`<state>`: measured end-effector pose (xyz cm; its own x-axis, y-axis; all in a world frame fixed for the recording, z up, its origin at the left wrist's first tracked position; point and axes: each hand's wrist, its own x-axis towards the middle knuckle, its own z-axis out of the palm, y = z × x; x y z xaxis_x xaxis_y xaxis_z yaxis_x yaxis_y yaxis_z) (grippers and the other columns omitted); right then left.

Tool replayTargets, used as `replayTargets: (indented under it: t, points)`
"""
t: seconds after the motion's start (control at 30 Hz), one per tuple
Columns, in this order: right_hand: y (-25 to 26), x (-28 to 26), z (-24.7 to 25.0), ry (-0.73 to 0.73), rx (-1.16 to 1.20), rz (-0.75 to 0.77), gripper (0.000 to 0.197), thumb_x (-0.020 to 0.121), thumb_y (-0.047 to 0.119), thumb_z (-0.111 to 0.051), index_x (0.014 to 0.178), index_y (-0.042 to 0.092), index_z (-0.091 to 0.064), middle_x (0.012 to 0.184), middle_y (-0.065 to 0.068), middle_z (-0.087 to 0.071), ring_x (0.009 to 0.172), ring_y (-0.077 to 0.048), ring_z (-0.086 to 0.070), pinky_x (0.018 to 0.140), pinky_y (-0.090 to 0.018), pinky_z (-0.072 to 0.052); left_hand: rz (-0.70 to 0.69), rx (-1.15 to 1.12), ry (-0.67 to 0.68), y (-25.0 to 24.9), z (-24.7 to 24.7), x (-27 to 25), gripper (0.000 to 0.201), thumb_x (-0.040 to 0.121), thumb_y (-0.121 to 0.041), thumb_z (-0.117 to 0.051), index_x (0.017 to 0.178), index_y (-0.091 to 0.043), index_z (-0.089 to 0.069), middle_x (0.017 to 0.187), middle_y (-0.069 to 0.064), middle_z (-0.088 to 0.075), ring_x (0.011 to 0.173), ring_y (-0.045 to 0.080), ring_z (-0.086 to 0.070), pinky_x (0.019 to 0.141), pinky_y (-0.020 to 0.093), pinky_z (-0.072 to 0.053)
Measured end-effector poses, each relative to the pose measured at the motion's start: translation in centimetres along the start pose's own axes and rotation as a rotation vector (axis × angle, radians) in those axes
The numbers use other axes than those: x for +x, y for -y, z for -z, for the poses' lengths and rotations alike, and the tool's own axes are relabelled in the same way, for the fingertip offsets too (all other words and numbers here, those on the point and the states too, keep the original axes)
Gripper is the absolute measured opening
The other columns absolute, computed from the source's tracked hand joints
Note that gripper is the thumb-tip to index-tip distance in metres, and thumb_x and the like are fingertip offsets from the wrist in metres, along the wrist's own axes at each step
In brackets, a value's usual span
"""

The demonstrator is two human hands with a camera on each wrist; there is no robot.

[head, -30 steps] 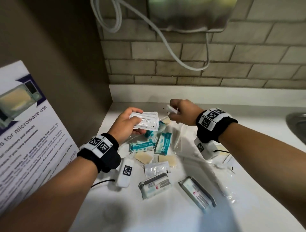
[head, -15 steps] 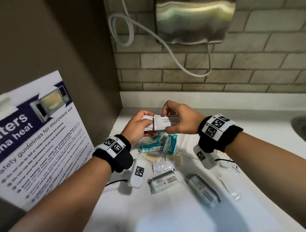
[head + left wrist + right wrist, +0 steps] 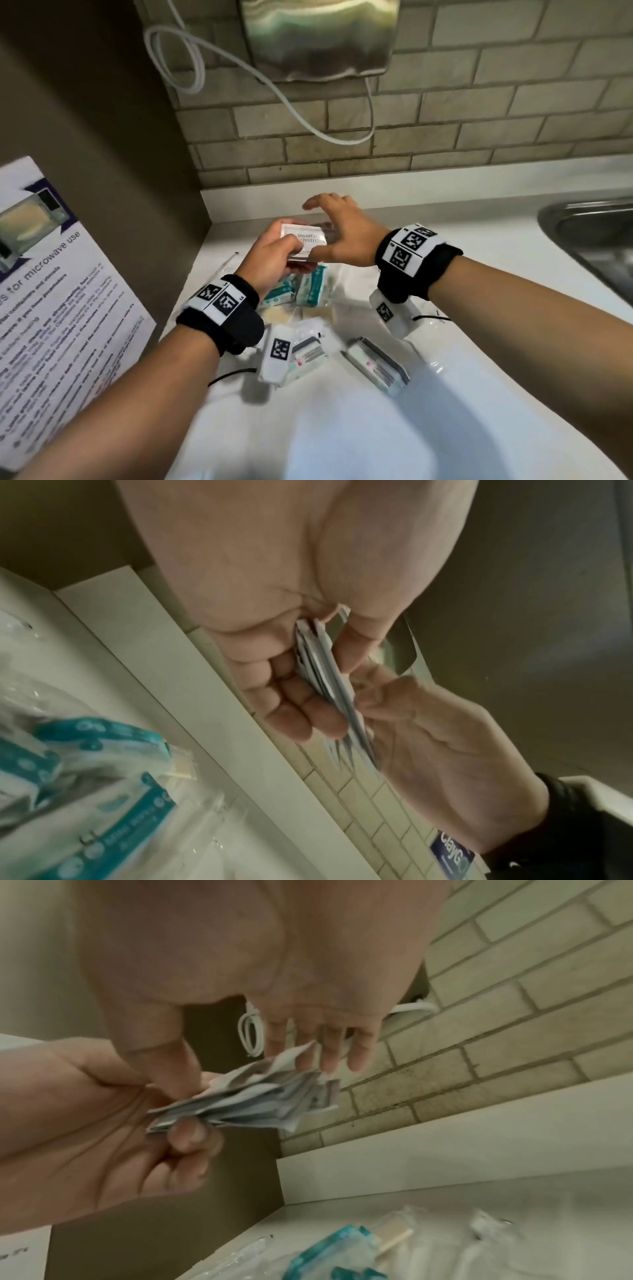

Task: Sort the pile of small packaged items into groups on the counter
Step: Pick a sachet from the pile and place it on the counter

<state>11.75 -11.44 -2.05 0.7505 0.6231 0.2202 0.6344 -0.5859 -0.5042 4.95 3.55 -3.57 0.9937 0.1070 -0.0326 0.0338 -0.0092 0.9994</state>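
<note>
Sachet stack [image 3: 301, 240]: held in the air above the teal packets [image 3: 298, 291], over the back of the worktop [image 3: 479, 246]; thin, light, flat and floppy; probably slippery face to face, so likely to fan out.
Left hand [image 3: 274, 260]: pinching the near end of the stack, thumb on top, fingers curled under.
Right hand [image 3: 342, 233]: fingers spread and nearly straight, only touching the far edge of the stack, thumb against its side.
Where to grip: best across the flat faces near the middle, pressing all sheets together.
Rest of pile: below the stack, teal packets, clear wrappers and two boxed items [image 3: 376, 370].
Hard to see: number of sachets unclear; print only partly readable; lower items blurred, some covered by the wrist cameras.
</note>
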Motion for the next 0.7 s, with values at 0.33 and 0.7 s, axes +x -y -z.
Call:
replayTargets:
  t: [0.33, 0.7]
  points:
    - [-10.4, -9.1, 6.9, 0.377, 0.070, -0.373, 0.036, 0.072, 0.018, -0.083, 0.091, 0.023, -0.053, 0.087, -0.004, -0.068, 0.066, -0.021, -0.063, 0.045, -0.023, -0.048, 0.131, 0.150, 0.347, 2.9, -13.2, 1.0, 0.034, 0.095, -0.001, -0.053, 0.122, -0.019, -0.042, 0.114, 0.012, -0.063, 0.090, 0.025, -0.068, 0.080, 0.040, -0.057]
    - [-19.4, -18.4, 12.0, 0.392, -0.376, -0.431, 0.041, 0.067, 0.031, -0.084, 0.098, 0.022, -0.059, 0.086, 0.005, -0.059, 0.080, -0.019, -0.058, 0.062, -0.026, -0.042, -0.042, 1.193, 0.600, 3.2, -28.1, 2.6, 0.035, 0.086, -0.031, -0.065, 0.109, -0.019, -0.042, 0.095, 0.007, -0.066, 0.085, 0.028, -0.063, 0.074, 0.035, -0.049]
